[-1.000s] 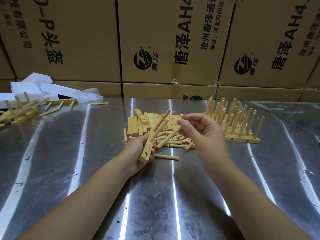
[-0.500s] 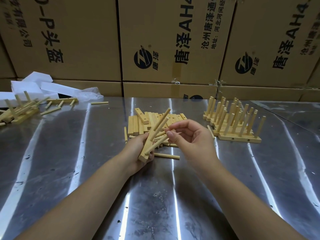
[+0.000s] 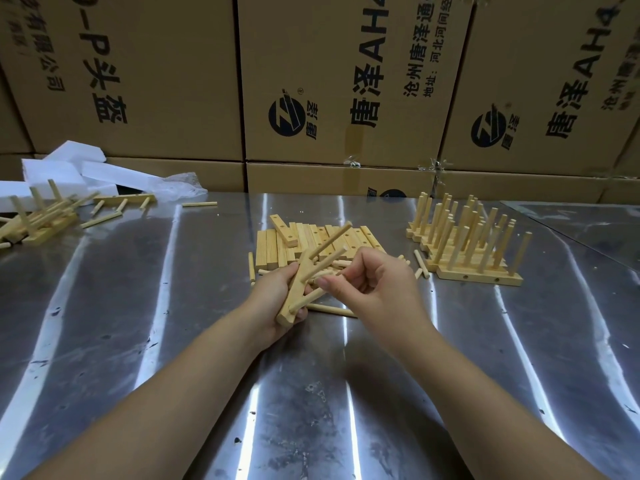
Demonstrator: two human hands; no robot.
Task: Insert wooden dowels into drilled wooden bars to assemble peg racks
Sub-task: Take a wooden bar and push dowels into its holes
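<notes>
Change over the last sec: the right hand (image 3: 377,289) had closed in from the upper right toward the drilled bar (image 3: 298,285), bringing the third dowel (image 3: 308,298) down w/ it. The dowel's tip now sat at the bar's lower hole, apparently partly in; depth couldn't be told. Two dowels (image 3: 330,239) already stuck out of the holes above. My read: this peg was about one push from seated, and whether the bar needed more pegs after it wasn't clear.

Poses, L to R: the left hand (image 3: 273,299) was underneath, fingers curled round the bar's lower half, holding it tilted just above the steel table (image 3: 138,306), near end toward the camera. The right hand was just beside it, thumb and forefinger pinching the third dowel's free end, other fingers loosely curled. Behind the hands lay a pile of loose bars (image 3: 277,247); the finished racks (image 3: 478,277) stood apart, further right.
</notes>
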